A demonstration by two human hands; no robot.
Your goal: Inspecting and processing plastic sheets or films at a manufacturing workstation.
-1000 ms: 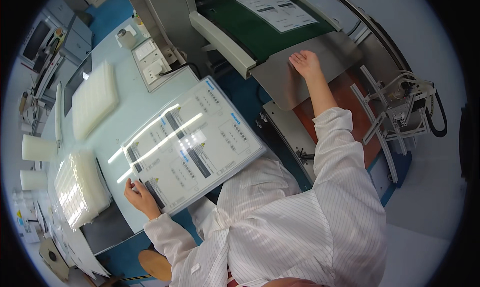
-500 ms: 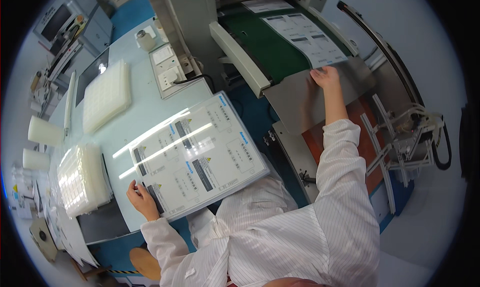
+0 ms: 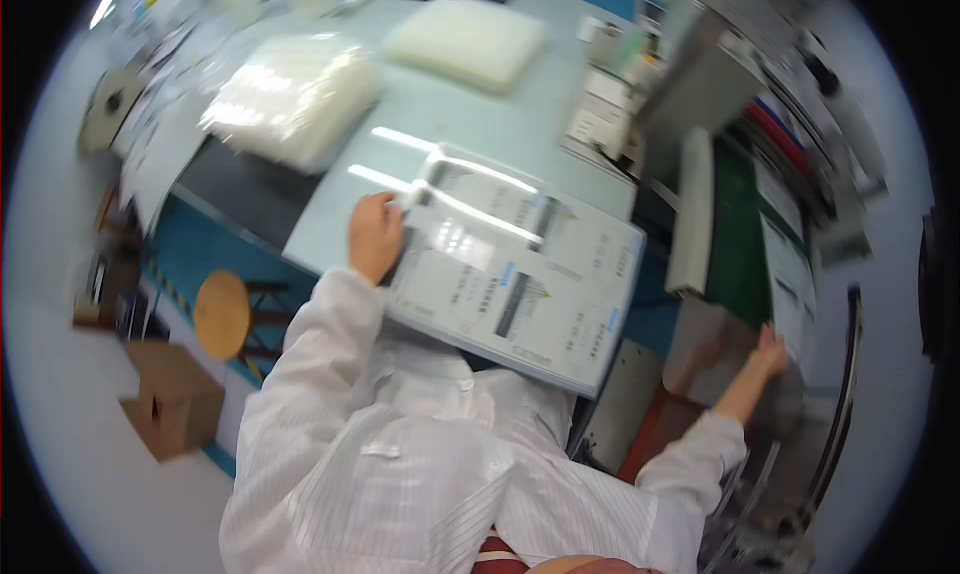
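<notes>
Across the left and middle of the view, here's the pale tabletop, and off to the right the green belt slopes down to a bare metal plate. Up on the tabletop's far side sit a plastic-wrapped bundle and, beside it, a whitish block. Front and centre, the glossy printed stack, lying flat at the near edge and jutting out over the lap: by its thick edge, I'd call that several sheets already gathered. Now the belt: the nearer sheet is at its lower end, not on the stack, and the farther sheet lies behind it, untouched, so at least two look left to deal with. The right hand is at the nearer sheet's low edge, fingers bent, but blur hides whether they clamp it. The left hand is at the stack's left edge, fingers curled; gripping or merely resting, can't tell.
</notes>
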